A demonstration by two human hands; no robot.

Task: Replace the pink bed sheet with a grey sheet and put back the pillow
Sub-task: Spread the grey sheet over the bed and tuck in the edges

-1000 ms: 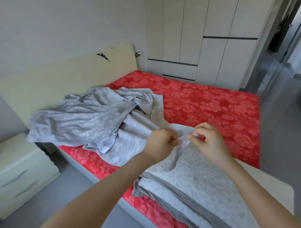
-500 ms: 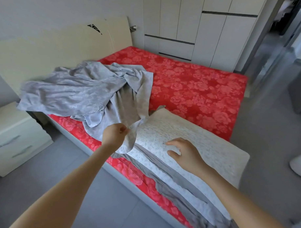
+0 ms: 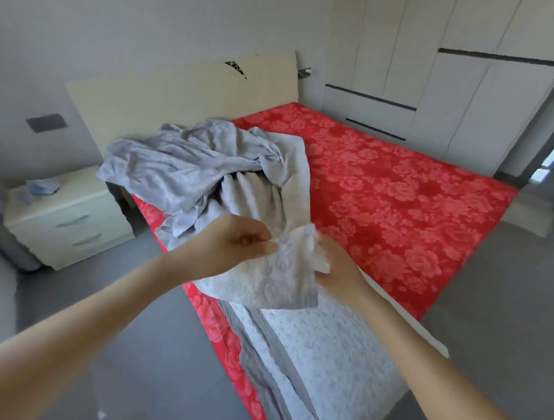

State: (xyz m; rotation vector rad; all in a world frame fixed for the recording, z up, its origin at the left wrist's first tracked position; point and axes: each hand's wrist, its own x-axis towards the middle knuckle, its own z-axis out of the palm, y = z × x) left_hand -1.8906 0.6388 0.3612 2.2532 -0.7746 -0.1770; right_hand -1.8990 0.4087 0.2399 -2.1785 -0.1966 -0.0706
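Observation:
A crumpled grey sheet (image 3: 189, 169) lies heaped on the near head corner of the bed, over a red floral mattress (image 3: 395, 195). One corner of the grey sheet is lifted above the bed's edge. My left hand (image 3: 236, 249) pinches that corner from the left and my right hand (image 3: 336, 268) grips it from the right, partly hidden behind the cloth. Below my hands a speckled white pillow (image 3: 327, 353) with a grey band lies on the near foot corner of the mattress. No pink sheet shows.
A cream headboard (image 3: 179, 93) stands behind the bed. A white bedside cabinet (image 3: 65, 215) with two drawers sits at the left. White wardrobes (image 3: 446, 83) line the far side. Grey floor (image 3: 145, 346) runs along the near side of the bed.
My right hand left the pillow and took hold of the sheet corner beside my left hand. Both hands raised the corner. The view swung back toward the head of the bed.

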